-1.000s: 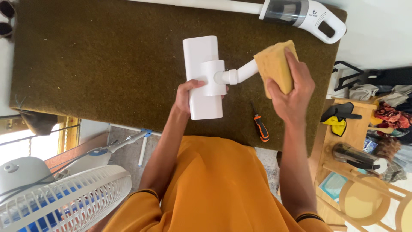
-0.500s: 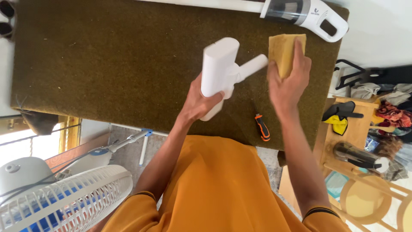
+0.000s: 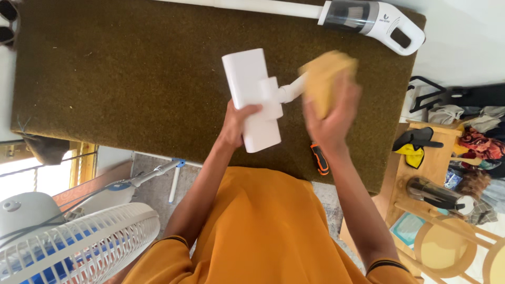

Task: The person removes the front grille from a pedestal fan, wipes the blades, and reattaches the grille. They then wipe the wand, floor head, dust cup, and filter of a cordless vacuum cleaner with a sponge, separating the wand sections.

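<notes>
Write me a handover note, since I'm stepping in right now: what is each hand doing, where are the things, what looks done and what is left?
Left hand: grips the white vacuum head, held over the brown mat.
Right hand: presses a yellow cloth against the head's neck; blurred, so it is in motion.
Nearby: vacuum body lies detached at the mat's far edge; an orange-and-black tool lies on the mat by the right wrist.
Done: head is off the vacuum; how clean it is cannot be told.
Left: probably more wiping, then refitting.
</notes>
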Demonstrator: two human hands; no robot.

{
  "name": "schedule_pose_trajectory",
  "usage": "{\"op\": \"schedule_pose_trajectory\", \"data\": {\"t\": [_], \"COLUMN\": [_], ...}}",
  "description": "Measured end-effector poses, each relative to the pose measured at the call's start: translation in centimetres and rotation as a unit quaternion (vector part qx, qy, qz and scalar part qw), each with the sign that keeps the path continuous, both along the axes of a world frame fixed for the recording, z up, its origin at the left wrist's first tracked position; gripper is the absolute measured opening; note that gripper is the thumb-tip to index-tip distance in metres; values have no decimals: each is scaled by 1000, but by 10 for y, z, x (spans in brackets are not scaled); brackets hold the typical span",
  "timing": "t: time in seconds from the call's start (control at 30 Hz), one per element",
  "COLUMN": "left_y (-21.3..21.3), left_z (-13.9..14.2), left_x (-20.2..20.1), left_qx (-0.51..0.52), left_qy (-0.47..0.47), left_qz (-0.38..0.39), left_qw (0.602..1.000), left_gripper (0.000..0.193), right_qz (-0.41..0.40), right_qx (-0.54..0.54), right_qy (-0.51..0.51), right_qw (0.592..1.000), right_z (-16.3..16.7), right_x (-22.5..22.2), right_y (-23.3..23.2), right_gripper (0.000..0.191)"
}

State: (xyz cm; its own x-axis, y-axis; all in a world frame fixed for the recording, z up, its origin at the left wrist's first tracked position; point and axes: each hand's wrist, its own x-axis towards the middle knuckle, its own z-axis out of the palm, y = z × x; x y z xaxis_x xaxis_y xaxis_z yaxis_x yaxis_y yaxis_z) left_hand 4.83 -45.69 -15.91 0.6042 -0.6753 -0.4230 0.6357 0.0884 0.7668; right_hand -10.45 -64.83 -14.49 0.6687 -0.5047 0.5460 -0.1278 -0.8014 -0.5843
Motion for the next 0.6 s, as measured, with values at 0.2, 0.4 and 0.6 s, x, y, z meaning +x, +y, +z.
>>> {"op": "schedule_pose_trajectory", "data": {"t": [0.2,0.4,0.6], "left_y": [4,0,-3], "left_z": [5,10,6], "left_x": [2,-11,-15], "left_qx": [-141,-186,-199], "left_qy": [327,359,375], "left_qz": [-17,0,-22], "left_qw": [934,914,905], "left_gripper": [66,64,62], "right_qz": [-78,9,-82], "right_qx": [-41,7,53], "right_qy": [95,-45,39], "right_qw": [992,999,994], "right_z": [-25,-30,-28], "right_x": [8,-8,5], "right_y": [-22,-9,-17], "right_gripper": [74,80,70]}}
